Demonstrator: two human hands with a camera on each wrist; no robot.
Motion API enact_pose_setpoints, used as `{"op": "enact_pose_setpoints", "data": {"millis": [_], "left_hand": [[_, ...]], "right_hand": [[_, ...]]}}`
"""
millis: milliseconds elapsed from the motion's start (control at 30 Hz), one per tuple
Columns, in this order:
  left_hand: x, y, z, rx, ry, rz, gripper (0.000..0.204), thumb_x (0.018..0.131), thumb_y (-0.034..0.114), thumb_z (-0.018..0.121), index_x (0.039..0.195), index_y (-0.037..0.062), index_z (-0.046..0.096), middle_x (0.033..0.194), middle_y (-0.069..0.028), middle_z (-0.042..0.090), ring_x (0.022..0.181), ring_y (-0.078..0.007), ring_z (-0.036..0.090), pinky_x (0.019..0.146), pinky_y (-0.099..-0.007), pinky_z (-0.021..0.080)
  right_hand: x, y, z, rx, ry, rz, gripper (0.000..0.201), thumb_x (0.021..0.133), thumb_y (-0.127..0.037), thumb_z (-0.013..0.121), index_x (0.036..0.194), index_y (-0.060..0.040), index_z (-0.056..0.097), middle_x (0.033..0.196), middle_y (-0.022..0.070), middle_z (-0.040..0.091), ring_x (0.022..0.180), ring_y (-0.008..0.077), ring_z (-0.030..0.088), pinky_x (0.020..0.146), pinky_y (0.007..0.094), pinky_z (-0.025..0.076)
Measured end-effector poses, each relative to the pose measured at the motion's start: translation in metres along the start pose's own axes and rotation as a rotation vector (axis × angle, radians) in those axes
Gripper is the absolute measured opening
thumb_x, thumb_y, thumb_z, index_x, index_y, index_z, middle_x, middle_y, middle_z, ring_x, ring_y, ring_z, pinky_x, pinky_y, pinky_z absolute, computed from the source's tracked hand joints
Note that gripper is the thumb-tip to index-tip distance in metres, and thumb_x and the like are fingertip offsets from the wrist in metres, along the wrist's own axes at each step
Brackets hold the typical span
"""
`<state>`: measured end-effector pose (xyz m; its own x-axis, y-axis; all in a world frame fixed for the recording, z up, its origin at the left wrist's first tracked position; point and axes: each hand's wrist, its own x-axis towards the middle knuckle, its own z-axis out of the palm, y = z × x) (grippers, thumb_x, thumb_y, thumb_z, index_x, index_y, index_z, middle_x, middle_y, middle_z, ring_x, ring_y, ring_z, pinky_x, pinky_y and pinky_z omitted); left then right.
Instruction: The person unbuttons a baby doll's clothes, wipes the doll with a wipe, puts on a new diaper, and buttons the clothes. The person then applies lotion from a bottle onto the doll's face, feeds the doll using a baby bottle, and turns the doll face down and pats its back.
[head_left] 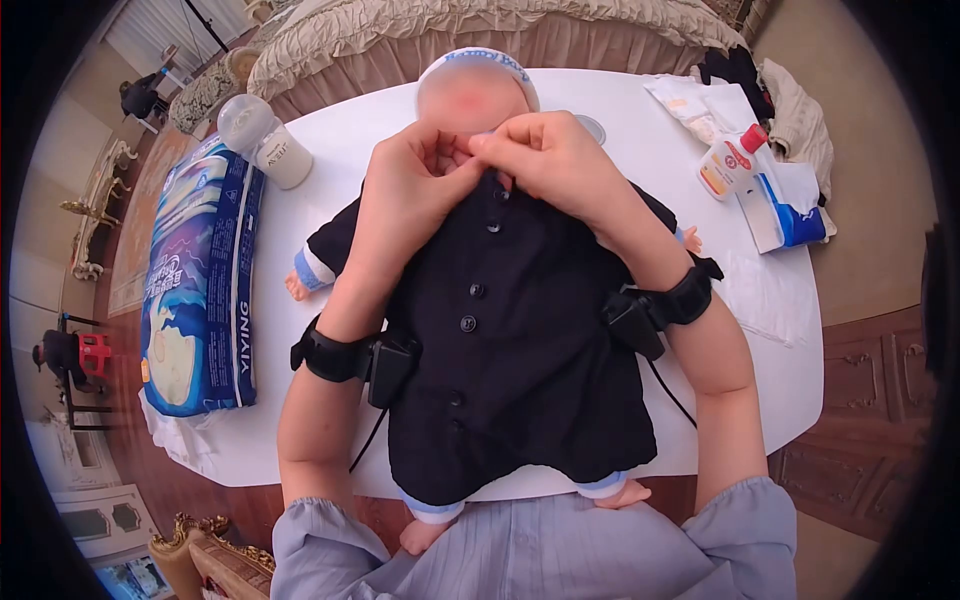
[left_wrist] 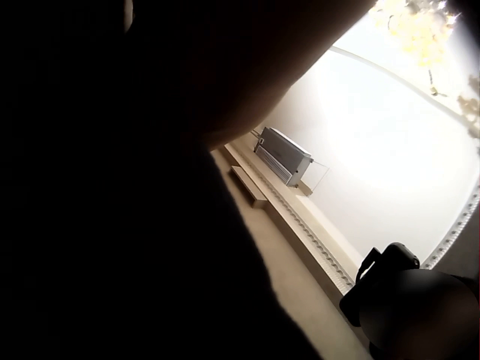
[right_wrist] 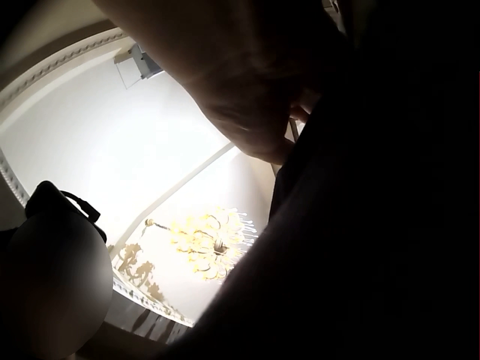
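Observation:
A baby doll [head_left: 430,103] in a white cap with blue lettering lies face up on the white table [head_left: 350,105]. It wears a black buttoned garment [head_left: 550,320] over white and blue cuffs. Under the chin, my left hand [head_left: 410,185] and right hand [head_left: 560,165] meet at the garment's collar, thumbs and fingers pinching its fabric. Several dark buttons run down the front, among them one button [head_left: 477,291] at mid chest. My fingers hide the collar's top edge. Dark cloth fills much of both wrist views, and the right hand's underside shows in the right wrist view.
Left of the doll stand a blue diaper pack [head_left: 200,290] and a baby bottle [head_left: 270,145]. On the right are a red-capped lotion bottle [head_left: 727,165], a blue and white tissue pack [head_left: 790,215] and thin white sheets [head_left: 765,295]. A ruffled bed [head_left: 400,45] borders the far side.

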<state>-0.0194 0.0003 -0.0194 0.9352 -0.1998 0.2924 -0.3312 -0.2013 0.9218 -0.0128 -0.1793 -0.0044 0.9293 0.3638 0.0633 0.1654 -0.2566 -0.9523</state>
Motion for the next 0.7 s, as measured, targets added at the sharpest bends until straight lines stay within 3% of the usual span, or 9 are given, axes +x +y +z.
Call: {"op": "enact_pose_setpoints", "data": {"millis": [67,167,200,267,467,533,700], "left_hand": [[-0.002,0.003,0.0,0.124,0.014,0.075,0.012,0.084,0.003,0.07,0.094,-0.0021,0.066,0.078,0.0004,0.065,0.069,-0.0032,0.058,0.062,-0.0169,0.046],[0.001,0.001,-0.003,0.018,-0.038,0.022,0.011,0.087,0.006,0.069,0.094,-0.002,0.066,0.079,-0.0014,0.065,0.069,-0.0045,0.059,0.062,-0.0181,0.048],[0.002,0.0,-0.006,0.019,-0.035,0.02,0.011,0.087,0.006,0.069,0.094,-0.002,0.066,0.079,-0.0014,0.065,0.069,-0.0045,0.059,0.062,-0.0181,0.048],[0.004,0.0,-0.012,-0.27,-0.109,-0.174,0.012,0.09,0.009,0.067,0.095,-0.0024,0.066,0.08,-0.0043,0.066,0.069,-0.0071,0.061,0.061,-0.0203,0.051],[0.004,0.002,-0.01,-0.276,-0.077,-0.236,0.016,0.092,0.01,0.065,0.096,-0.0047,0.065,0.08,-0.0079,0.067,0.067,-0.0104,0.064,0.056,-0.0214,0.053],[0.004,0.0,-0.01,-0.266,-0.082,-0.223,0.015,0.092,0.01,0.065,0.096,-0.0049,0.066,0.08,-0.0078,0.067,0.067,-0.0103,0.064,0.055,-0.0212,0.053],[0.004,0.001,-0.012,-0.184,-0.098,-0.165,0.017,0.093,0.011,0.064,0.096,-0.005,0.066,0.079,-0.007,0.067,0.067,-0.0099,0.064,0.053,-0.0207,0.051]], "right_hand": [[0.0,0.002,0.001,-0.099,0.006,-0.017,0.022,0.093,-0.021,0.063,0.086,-0.0002,0.069,0.069,-0.0014,0.062,0.058,0.0016,0.051,0.054,0.0172,0.037],[0.002,0.008,0.0,-0.057,0.037,-0.045,0.022,0.092,-0.018,0.063,0.085,0.0014,0.069,0.069,-0.001,0.063,0.06,0.0016,0.053,0.054,0.0178,0.038],[0.002,0.01,0.002,-0.03,0.082,-0.099,0.023,0.089,-0.017,0.062,0.078,0.0018,0.068,0.064,0.0006,0.063,0.057,0.0034,0.054,0.053,0.0205,0.04],[0.003,0.015,0.005,-0.001,0.127,-0.153,0.024,0.085,-0.016,0.062,0.07,0.0021,0.067,0.058,0.0022,0.063,0.055,0.0052,0.056,0.051,0.0231,0.042],[0.001,0.012,0.004,0.016,0.117,-0.173,0.02,0.087,-0.013,0.061,0.077,0.0037,0.067,0.062,0.0033,0.065,0.055,0.0052,0.057,0.052,0.0224,0.042],[0.0,0.009,0.004,-0.006,0.073,-0.126,0.014,0.09,-0.011,0.063,0.087,0.0028,0.066,0.067,-0.0023,0.062,0.062,0.0012,0.053,0.056,0.0183,0.04],[0.0,0.01,0.004,-0.057,0.085,-0.124,0.014,0.09,-0.011,0.063,0.088,0.003,0.065,0.067,-0.0036,0.06,0.061,0.0008,0.051,0.056,0.0186,0.039]]}}
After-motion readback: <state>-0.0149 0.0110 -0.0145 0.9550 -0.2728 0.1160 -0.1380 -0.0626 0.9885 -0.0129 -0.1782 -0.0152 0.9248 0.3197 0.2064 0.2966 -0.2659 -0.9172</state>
